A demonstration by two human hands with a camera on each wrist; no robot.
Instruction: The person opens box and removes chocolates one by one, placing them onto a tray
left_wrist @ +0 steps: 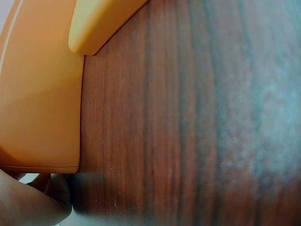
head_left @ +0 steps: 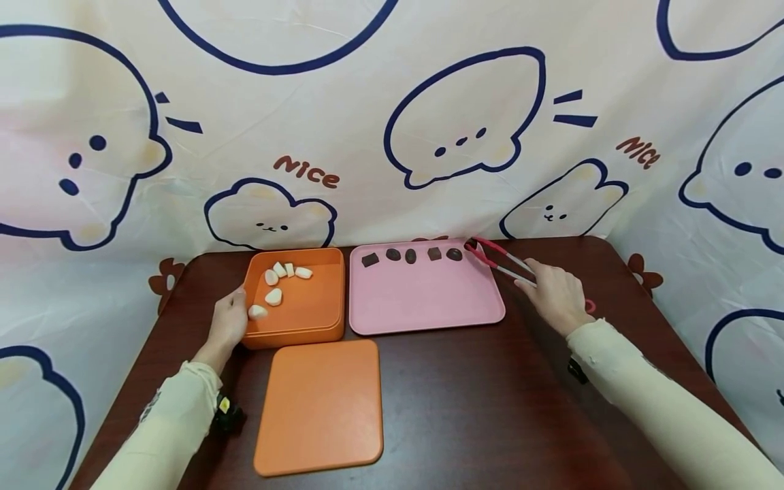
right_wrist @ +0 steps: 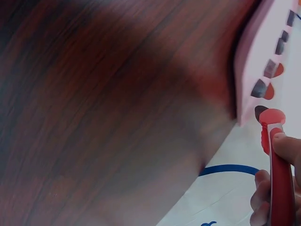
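Observation:
My right hand (head_left: 556, 294) grips a pair of red-tipped tongs (right_wrist: 281, 188). The tong tips are at a dark chocolate piece (right_wrist: 260, 112) at the far right corner of a pink tray (head_left: 429, 299). Several more dark chocolates (head_left: 410, 256), some square and some rounded, lie in a row along the tray's far edge. With my left hand (head_left: 229, 318) I hold the left side of an orange box (head_left: 294, 336). Inside that box are several white pieces (head_left: 273, 297), mostly towards its left and far sides. In the left wrist view, fingers (left_wrist: 33, 202) show beside the box wall.
An orange square lid (head_left: 320, 408) lies flat on the dark wooden table (head_left: 465, 401), in front of the box. Box and tray stand side by side with a narrow gap. A white cloth (head_left: 361, 122) printed with cartoon outlines hangs behind the table and at both sides.

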